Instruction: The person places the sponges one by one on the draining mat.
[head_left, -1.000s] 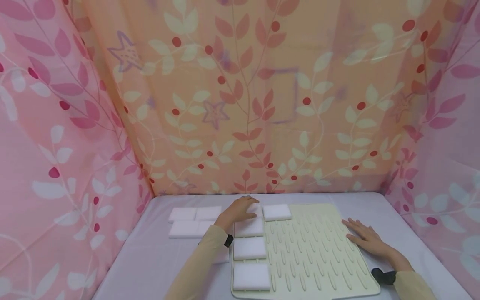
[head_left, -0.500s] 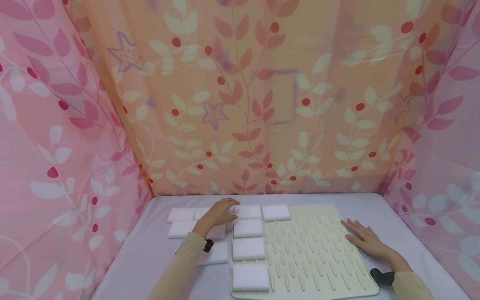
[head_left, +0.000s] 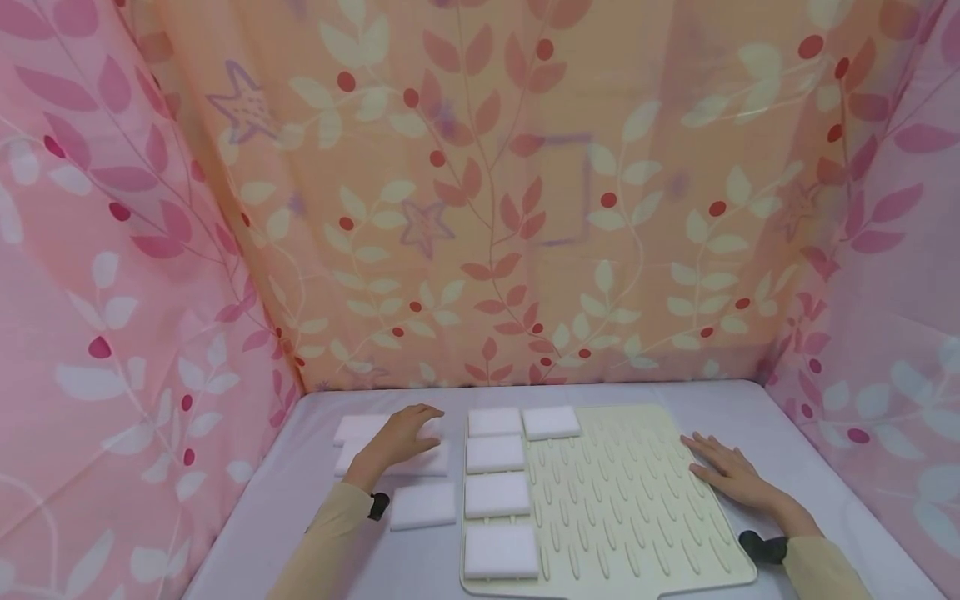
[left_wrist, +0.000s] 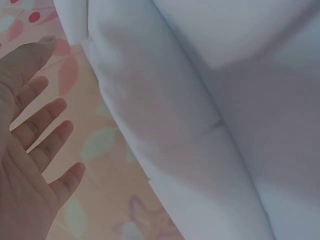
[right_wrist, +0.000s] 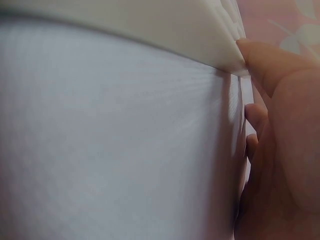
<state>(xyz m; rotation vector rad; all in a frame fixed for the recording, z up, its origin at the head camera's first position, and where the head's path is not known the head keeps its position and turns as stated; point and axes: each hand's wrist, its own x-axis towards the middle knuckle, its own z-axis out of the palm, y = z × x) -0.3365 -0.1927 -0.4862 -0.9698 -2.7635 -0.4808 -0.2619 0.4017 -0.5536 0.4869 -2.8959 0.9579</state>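
My left hand point(head_left: 401, 437) holds nothing, its fingers spread above a group of white sponge-like blocks point(head_left: 360, 427) on the left of the table. The left wrist view shows its palm and parted fingers point(left_wrist: 45, 142). My right hand point(head_left: 727, 475) rests at the right edge of a cream ridged mat point(head_left: 630, 500), fingers extended. In the right wrist view the thumb point(right_wrist: 265, 60) touches the mat's rim point(right_wrist: 165, 30), with other fingers lower by the tablecloth. Several white blocks point(head_left: 497, 495) line the mat's left side, and one more block point(head_left: 552, 422) lies at its back.
A single white block point(head_left: 423, 505) lies on the white tablecloth point(head_left: 285, 517) between my left wrist and the mat. Floral curtains stand behind point(head_left: 480, 250) and on both sides of the table.
My left hand has moved left, from the block at the mat's back left corner to over the loose blocks. The right hand has stayed in place.
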